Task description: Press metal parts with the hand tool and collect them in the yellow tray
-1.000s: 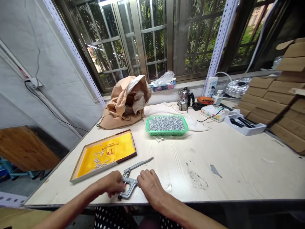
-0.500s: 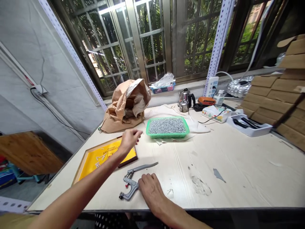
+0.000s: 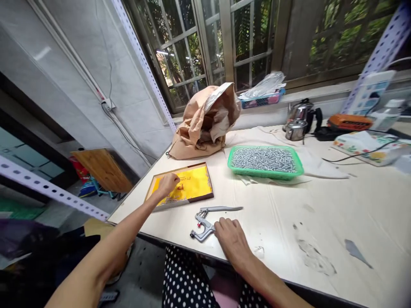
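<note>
My left hand (image 3: 167,185) reaches into a shallow box lid with a yellow inside (image 3: 195,186), fingers curled down over small pale pieces lying there; what they pinch is hidden. My right hand (image 3: 231,236) lies on the pale table near its front edge, fingers bent against the lower handle of grey metal snap pliers (image 3: 208,217). The pliers lie flat with their long upper handle pointing right.
A green basket of small metal pieces (image 3: 265,160) stands beyond the pliers. Behind it are a crumpled brown paper bag (image 3: 205,122), a white cloth, two small steel kettles (image 3: 298,122), an orange device and a floral tissue pack (image 3: 366,145). The table's left edge drops to the floor.
My left hand left the pliers, swung up over the table and came down into the yellow box lid. My head turned left and closer. The right hand stayed by the pliers.
</note>
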A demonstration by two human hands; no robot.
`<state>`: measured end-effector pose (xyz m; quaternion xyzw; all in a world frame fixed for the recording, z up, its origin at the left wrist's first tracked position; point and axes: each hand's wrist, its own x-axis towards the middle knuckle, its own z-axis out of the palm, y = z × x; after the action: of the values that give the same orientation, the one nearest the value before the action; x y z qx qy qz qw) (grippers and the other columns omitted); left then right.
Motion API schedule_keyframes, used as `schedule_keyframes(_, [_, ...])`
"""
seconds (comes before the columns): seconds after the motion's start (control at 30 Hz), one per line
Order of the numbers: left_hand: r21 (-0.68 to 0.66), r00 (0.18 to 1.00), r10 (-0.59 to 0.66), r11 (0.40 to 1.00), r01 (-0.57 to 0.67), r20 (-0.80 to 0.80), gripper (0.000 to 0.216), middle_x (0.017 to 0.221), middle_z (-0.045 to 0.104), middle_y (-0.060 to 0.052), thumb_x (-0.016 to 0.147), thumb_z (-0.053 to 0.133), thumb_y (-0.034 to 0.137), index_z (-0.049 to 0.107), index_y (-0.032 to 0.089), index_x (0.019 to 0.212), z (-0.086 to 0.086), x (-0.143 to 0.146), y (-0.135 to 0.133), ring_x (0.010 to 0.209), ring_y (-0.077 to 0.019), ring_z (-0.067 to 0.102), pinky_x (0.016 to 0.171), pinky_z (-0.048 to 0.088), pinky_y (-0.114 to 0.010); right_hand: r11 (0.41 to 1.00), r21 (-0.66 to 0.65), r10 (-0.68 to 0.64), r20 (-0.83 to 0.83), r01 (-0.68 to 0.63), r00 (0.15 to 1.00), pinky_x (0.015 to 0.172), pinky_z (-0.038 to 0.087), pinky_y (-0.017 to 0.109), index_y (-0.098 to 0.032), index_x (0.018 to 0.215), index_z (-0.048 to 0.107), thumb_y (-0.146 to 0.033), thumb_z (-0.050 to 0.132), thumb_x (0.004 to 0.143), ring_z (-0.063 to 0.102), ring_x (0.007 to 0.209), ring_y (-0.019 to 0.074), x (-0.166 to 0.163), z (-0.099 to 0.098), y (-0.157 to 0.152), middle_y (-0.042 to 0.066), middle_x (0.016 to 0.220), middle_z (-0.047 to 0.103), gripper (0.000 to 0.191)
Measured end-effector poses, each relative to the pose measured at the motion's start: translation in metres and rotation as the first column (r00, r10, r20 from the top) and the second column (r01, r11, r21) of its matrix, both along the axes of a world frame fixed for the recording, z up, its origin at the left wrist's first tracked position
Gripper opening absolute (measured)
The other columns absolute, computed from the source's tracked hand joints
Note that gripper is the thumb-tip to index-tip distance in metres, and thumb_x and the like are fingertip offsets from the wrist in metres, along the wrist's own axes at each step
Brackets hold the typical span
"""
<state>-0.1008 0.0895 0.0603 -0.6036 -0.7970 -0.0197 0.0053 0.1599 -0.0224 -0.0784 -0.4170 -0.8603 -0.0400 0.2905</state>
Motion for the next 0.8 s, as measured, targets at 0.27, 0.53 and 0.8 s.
schedule_keyframes(0.27, [-0.054,0.990,0.138,0.989,-0.138,0.002,0.022,0.095,0.073,-0.012,0.086,0.056,0.027,0.071,0.012,0.091,-0.039,-0.042,-0.010,0.087,-0.0208,0.066,0.064,0.039,-0.024,0.997,-0.033,0.067,0.020,-0.067,0.998,0.069,0.027,0.035,-0.023,0.082,0.054,-0.013,0.063,0.084,0.050,0.072,0.0212,0.006,0.008,0.001,0.000,0.078,0.057,0.014])
schedule_keyframes(0.53, [0.001,0.988,0.140,0.990,-0.140,0.058,0.021,0.107,0.068,-0.022,0.086,0.051,0.013,0.070,0.007,0.094,-0.048,-0.042,-0.006,0.103,-0.0282,0.064,0.081,0.045,-0.031,0.994,-0.067,0.092,0.043,-0.089,0.995,0.071,0.027,0.034,-0.022,0.086,0.055,-0.016,0.059,0.089,0.051,0.074,0.0208,0.007,0.010,0.001,0.001,0.081,0.058,0.008])
schedule_keyframes(0.8, [0.040,0.954,-0.034,0.999,0.023,0.298,0.022,0.087,0.072,-0.008,0.088,0.051,0.024,0.070,0.013,0.092,-0.028,-0.009,-0.046,0.078,-0.0180,0.067,0.070,0.048,-0.024,0.994,-0.082,0.084,0.083,-0.078,0.993,0.070,0.027,0.033,-0.021,0.086,0.057,-0.017,0.054,0.093,0.050,0.076,0.0200,0.009,0.019,-0.002,0.002,0.081,0.057,0.008])
